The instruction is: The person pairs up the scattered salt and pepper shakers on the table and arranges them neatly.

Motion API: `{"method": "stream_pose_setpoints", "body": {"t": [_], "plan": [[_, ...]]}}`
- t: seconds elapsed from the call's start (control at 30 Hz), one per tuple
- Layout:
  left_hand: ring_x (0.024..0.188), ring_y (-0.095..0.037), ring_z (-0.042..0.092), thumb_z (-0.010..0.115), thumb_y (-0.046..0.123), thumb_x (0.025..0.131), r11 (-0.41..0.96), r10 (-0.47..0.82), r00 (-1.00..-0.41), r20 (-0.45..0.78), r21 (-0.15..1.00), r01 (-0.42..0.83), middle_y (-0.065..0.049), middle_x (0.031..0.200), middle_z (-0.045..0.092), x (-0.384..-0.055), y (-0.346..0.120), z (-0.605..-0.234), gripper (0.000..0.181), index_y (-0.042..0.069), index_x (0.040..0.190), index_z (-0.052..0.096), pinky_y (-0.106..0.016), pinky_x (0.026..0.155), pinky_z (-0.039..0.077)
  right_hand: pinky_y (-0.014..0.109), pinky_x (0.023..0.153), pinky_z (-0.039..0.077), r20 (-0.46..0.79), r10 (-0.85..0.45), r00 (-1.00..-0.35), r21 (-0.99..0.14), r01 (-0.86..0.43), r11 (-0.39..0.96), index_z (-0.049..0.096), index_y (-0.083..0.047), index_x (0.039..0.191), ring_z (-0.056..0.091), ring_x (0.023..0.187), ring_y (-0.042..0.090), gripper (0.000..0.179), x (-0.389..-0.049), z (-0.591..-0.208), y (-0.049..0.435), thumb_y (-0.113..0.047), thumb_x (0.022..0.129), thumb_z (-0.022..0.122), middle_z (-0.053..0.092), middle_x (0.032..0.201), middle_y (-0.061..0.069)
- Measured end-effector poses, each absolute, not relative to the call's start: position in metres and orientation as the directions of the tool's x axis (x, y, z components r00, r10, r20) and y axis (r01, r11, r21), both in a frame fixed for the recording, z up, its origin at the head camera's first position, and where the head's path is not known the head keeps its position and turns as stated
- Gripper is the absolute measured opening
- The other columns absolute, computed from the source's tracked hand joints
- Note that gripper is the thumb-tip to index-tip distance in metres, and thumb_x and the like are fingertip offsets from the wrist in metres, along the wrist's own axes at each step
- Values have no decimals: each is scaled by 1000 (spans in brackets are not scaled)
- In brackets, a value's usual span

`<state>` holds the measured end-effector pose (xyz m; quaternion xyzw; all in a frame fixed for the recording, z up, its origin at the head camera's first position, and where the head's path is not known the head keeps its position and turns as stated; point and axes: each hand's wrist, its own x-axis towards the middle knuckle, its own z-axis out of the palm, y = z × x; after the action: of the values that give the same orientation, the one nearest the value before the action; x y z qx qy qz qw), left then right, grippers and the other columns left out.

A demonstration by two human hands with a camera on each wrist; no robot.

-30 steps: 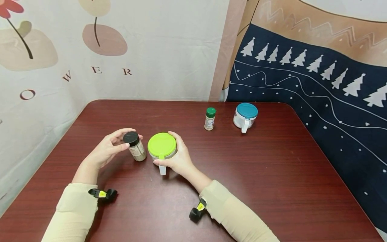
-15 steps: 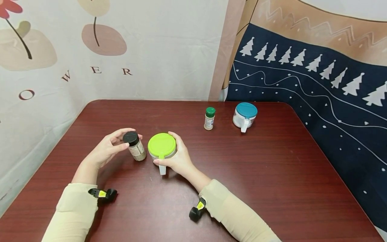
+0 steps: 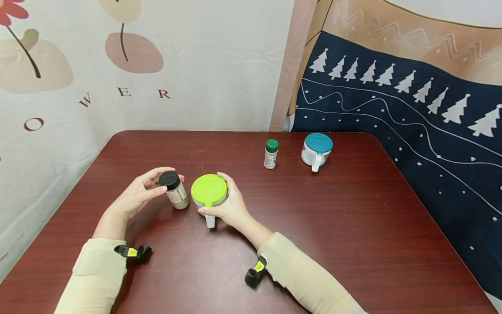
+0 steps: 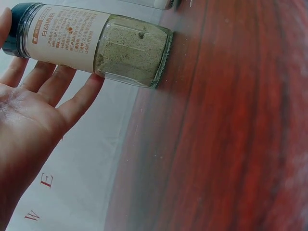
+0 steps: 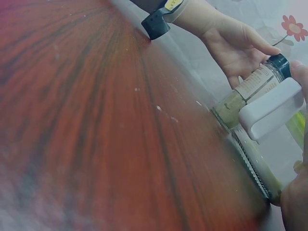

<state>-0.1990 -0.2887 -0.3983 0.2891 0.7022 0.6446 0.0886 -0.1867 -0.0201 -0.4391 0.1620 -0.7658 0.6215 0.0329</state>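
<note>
My left hand (image 3: 139, 192) grips a spice jar (image 3: 178, 195) by its black lid, thumb on the near side and fingers behind. The left wrist view shows the jar (image 4: 130, 50) holding a grey-green powder under a printed label, its base right at the tabletop. Just right of it, my right hand (image 3: 231, 203) is wrapped round a clear seasoning pot (image 3: 209, 189) with a lime-green lid, thumb across the front near the white handle. That handle (image 5: 272, 109) overlaps the spice jar in the right wrist view. Most of the pot's body is hidden under lid and hand.
Toward the back of the brown table (image 3: 333, 231) stand a small green-capped shaker bottle (image 3: 270, 155) and a blue-lidded pot (image 3: 317, 151) with a white handle. Printed cloths (image 3: 219, 65) hang behind the table's far edge and along its right side.
Both hands keep their holds on the spice jar and the lime-lidded pot, and neither thing has moved on the table. Only the head view has shifted slightly.
</note>
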Motion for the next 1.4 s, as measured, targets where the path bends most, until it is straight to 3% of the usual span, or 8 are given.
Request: {"method": "stream_pose_setpoints", "body": {"t": [0.6, 1.17, 1.4], "plan": [[121, -22, 53, 49, -8, 95, -6, 517, -822, 237, 962, 274, -20, 130, 55, -200, -289, -399, 42, -1, 136, 41, -28, 96, 42, 34, 97, 39, 251, -221, -942, -931, -297, 211, 34, -16, 143, 50, 115, 13, 105, -184, -440, -21, -21, 57, 94, 50, 129, 3], [121, -23, 53, 49, -6, 95, 15, 501, -838, 218, 965, 260, -24, 131, 53, -197, -286, -393, 41, -4, 135, 41, -29, 97, 42, 37, 105, 31, 242, -253, -937, -942, -289, 169, 22, -13, 150, 41, 127, 16, 113, -184, -440, -20, -18, 61, 92, 39, 143, 5], [122, -22, 52, 48, -9, 95, -28, 522, -814, 255, 959, 283, -18, 131, 56, -198, -285, -392, 46, 3, 139, 42, -27, 95, 42, 39, 108, 28, 241, -286, -928, -949, -287, 131, 17, -1, 150, 39, 130, 23, 111, -169, -412, -16, -6, 65, 88, 38, 144, 13]]}}
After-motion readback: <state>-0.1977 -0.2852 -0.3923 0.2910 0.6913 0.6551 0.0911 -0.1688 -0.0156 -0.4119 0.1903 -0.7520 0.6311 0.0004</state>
